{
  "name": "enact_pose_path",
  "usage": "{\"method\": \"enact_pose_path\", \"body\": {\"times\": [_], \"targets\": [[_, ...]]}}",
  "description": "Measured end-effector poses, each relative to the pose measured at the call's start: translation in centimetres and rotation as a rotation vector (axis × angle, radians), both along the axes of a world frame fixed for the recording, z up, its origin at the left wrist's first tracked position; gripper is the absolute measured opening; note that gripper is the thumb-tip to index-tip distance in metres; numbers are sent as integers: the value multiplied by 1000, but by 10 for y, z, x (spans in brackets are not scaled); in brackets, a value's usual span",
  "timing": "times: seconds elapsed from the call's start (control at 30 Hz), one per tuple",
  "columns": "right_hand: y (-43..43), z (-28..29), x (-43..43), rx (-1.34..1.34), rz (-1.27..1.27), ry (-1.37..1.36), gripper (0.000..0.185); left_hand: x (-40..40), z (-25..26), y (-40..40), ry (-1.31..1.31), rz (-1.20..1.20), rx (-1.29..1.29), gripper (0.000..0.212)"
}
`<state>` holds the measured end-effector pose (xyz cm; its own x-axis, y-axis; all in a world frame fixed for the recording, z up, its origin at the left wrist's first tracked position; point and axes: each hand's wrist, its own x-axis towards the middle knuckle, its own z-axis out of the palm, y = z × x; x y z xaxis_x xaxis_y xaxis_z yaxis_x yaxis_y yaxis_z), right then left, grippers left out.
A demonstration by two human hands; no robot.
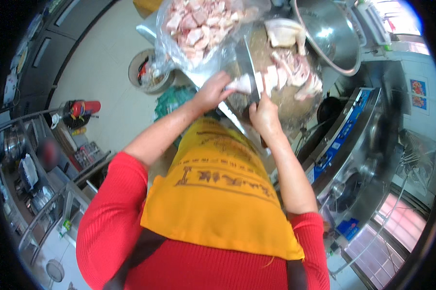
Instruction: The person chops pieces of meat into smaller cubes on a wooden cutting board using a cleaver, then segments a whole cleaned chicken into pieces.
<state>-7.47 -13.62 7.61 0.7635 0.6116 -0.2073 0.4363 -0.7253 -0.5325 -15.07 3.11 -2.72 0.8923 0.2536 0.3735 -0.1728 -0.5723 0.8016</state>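
My right hand [265,115] grips the handle of a cleaver [247,61], whose blade points away from me across a piece of pale raw poultry [241,84]. On the near-left end of that piece, my left hand [214,90] holds with its fingertips, left of the blade. Cut slices [270,80] lie just right of the blade on a round, worn chopping block [294,114]. Farther back on the block rest a raw poultry leg portion [285,33] and bony poultry pieces [296,67]. Whether the blade has gone fully through is hidden.
A clear plastic bag [167,54] full of chopped raw meat [199,25] stands behind-left of the block. A large steel basin [326,40] leans at the back right. A waste bucket [131,70] and green bag [170,103] are at left. A gas stove [343,134] flanks my right.
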Motion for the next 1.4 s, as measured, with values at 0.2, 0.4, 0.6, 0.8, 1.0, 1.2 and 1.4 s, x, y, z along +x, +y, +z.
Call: {"method": "enact_pose_path", "body": {"times": [0.2,0.4,0.6,0.8,1.0,1.2,1.4], "targets": [[-23,-2,-1,24,-34,50,28,4,3,-5,-3,34,44,22],[6,-19,31,38,-36,25,29,6,2,-11,-2,57,148,22],[12,-16,56,131,-119,87,38,3,2,17,286,228,-211,24],[-21,32,47,211,-93,188,35,0,16,26,376,99,-855,14],[-73,45,21,-79,104,333,26,-21,24,34,327,106,-1283,15],[-67,12,28,-1,87,234,18,-13,19,23,457,-115,-1400,23],[-53,-16,45,162,60,60,28,10,26,-1,676,42,-1166,23]]}}
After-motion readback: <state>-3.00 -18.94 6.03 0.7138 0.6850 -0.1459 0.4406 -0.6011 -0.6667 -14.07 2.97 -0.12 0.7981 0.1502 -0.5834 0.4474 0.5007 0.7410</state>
